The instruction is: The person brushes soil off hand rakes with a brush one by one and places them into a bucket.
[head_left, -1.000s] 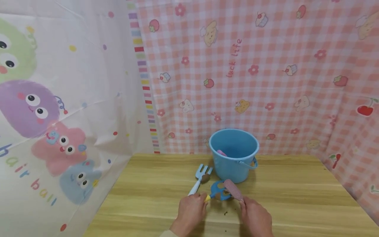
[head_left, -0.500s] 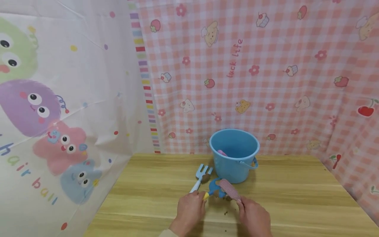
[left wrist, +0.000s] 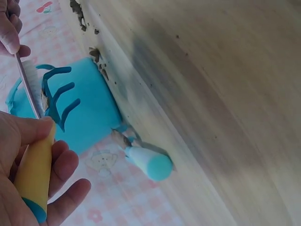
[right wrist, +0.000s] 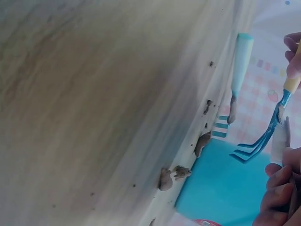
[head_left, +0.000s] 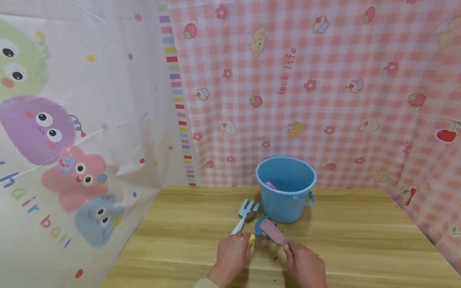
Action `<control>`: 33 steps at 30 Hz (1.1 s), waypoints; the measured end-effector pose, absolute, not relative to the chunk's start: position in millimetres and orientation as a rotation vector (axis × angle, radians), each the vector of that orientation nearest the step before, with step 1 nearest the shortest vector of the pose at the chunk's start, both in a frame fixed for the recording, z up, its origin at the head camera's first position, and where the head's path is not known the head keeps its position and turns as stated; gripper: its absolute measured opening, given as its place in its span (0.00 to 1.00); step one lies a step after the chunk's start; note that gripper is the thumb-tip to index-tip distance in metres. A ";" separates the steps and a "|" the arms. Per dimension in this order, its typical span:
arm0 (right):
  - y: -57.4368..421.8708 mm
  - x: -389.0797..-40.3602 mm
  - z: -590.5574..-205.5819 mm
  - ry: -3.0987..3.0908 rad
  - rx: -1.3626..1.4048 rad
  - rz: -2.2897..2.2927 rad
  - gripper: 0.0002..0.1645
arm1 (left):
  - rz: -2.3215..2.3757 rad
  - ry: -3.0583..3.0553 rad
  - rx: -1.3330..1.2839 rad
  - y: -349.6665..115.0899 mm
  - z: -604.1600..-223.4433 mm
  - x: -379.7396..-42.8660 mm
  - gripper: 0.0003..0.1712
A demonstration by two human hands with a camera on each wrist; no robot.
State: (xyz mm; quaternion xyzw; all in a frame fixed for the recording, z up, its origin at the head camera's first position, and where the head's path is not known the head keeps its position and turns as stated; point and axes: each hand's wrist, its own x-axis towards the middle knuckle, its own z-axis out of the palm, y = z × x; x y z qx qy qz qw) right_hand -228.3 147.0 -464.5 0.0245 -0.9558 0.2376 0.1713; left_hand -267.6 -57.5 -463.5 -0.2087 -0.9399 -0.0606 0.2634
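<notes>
My left hand [head_left: 230, 254] grips the yellow handle of a small hand rake [left wrist: 36, 167], whose curved blue tines carry some brown dirt. A pink brush [head_left: 272, 232] with white bristles is held by its handle in my right hand [head_left: 306, 262]. In the left wrist view the bristles [left wrist: 32, 77] lie right against the back of the rake's head. Both tools are in front of the blue bucket [head_left: 284, 208]. The brush covers much of the rake head in the head view. Brown clumps [right wrist: 203, 143] lie on the table below.
A light blue toy fork [head_left: 238, 228] with a brown clump on it lies left of the bucket. Something pink [head_left: 270, 185] shows inside the bucket. Small crumbs [head_left: 275, 258] dot the wooden table [head_left: 173, 228]. A checked cloth [head_left: 223, 148] hangs behind.
The brush in my right hand has moved left across the rake head, and now covers more of it. My left hand and the rake have stayed nearly in place.
</notes>
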 end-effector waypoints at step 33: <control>142.8 -231.1 -469.2 -2.762 0.036 0.619 0.12 | -0.152 -2.526 -0.560 -55.2 -462.8 -267.9 0.11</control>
